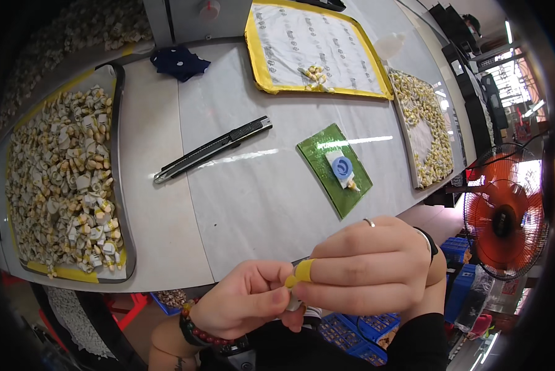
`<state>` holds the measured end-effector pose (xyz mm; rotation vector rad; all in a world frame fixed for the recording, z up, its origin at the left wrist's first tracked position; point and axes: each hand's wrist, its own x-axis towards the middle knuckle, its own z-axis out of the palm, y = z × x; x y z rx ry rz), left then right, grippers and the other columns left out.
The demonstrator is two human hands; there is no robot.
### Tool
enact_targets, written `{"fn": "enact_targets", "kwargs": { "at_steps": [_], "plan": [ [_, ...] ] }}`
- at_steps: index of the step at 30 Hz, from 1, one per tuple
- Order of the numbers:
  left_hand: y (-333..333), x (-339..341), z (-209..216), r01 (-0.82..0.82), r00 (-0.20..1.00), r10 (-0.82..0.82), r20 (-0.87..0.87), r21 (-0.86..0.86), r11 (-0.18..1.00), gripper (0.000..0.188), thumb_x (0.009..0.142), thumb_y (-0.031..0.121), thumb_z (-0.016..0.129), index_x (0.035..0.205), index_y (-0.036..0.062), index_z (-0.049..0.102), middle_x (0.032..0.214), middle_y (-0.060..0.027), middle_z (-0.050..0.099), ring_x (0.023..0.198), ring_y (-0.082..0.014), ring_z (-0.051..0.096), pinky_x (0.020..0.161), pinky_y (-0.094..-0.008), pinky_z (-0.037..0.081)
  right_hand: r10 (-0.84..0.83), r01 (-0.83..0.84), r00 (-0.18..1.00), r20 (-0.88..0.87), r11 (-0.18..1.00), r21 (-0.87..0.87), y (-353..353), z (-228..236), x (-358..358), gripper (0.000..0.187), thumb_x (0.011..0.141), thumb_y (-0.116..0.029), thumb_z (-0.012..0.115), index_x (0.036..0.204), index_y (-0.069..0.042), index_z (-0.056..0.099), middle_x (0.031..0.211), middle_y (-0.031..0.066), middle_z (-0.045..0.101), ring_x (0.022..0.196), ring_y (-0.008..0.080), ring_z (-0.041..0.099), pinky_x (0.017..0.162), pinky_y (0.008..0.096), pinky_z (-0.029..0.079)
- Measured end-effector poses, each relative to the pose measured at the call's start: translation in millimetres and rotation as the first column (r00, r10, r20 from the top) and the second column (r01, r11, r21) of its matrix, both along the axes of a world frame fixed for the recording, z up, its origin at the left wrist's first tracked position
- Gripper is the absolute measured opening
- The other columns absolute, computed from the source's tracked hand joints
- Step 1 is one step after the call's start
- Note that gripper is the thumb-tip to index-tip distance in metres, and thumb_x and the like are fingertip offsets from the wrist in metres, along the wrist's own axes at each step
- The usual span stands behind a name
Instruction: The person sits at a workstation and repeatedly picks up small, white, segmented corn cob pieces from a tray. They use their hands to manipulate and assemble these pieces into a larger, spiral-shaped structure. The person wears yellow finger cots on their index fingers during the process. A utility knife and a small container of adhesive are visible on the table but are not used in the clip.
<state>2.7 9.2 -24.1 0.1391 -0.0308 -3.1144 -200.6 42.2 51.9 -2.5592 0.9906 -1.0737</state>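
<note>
My left hand (243, 300) and my right hand (370, 266) meet just below the table's near edge, fingertips pinched together on a small pale part (294, 303) that is mostly hidden between them. A yellow finger cot (301, 272) covers the right index fingertip. The right hand wears a ring and a dark wristband; the left wrist has a bead bracelet. Ahead on the white table (240, 198) lies a green mat (333, 168) carrying a small white and blue piece (341, 169).
A tray (120, 204) heaped with small white and yellow parts sits at the left. A black utility knife (212, 150) lies mid-table. A yellow-rimmed tray (259, 59) is at the back, another full parts tray (423, 127) at the right, a dark cloth (178, 62) behind, an orange fan (506, 216) beside the table.
</note>
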Motion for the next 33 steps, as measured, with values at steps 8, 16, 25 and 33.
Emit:
{"fn": "enact_targets", "kwargs": {
  "at_steps": [8,16,25,33],
  "plan": [
    [-3,-3,0,0.005,1.0,-0.005,0.003,-0.036,0.999,0.025,0.09,0.019,0.061,0.101,-0.001,0.054,0.089,-0.0053,0.061,0.083,-0.0126,0.061,0.079,-0.0276,0.048,-0.024,0.024,1.0,0.012,0.999,0.025,1,-1,0,0.017,0.075,-0.007,0.07,0.082,0.007,0.061,0.081,0.012,0.062,0.067,0.0196,0.061,0.053,0.025,0.049],
    [-7,-3,15,-0.26,0.948,0.316,0.028,-0.502,0.825,0.022,0.084,0.004,0.066,0.102,-0.0031,0.056,0.097,-0.007,0.063,0.091,-0.0115,0.06,0.084,-0.0261,0.047,-0.126,0.096,0.969,0.212,0.985,0.146,8,-7,2,0.014,0.074,-0.001,0.065,0.087,0.006,0.065,0.082,0.013,0.063,0.068,0.0208,0.061,0.055,0.0256,0.051],
    [-10,-3,15,-0.319,0.903,0.422,-0.077,-0.778,0.541,0.024,0.075,-0.003,0.074,0.096,-0.0041,0.062,0.091,-0.0092,0.065,0.085,-0.0125,0.062,0.077,-0.0257,0.048,-0.137,0.12,0.987,0.079,0.974,0.189,19,12,3,0.011,0.071,-0.003,0.067,0.082,0.001,0.068,0.082,0.0108,0.066,0.073,0.0226,0.063,0.064,0.0295,0.056],
    [-6,-4,16,-0.327,0.855,0.518,0.018,-0.757,0.566,0.035,0.064,0.005,0.084,0.086,-0.0033,0.06,0.076,-0.014,0.065,0.07,-0.0205,0.064,0.065,-0.0306,0.054,-0.328,0.322,0.943,-0.05,0.941,-0.101,25,40,-29,0.012,0.073,0.0,0.064,0.084,0.002,0.067,0.085,0.0135,0.065,0.072,0.0213,0.061,0.064,0.0294,0.052]
  ]
}}
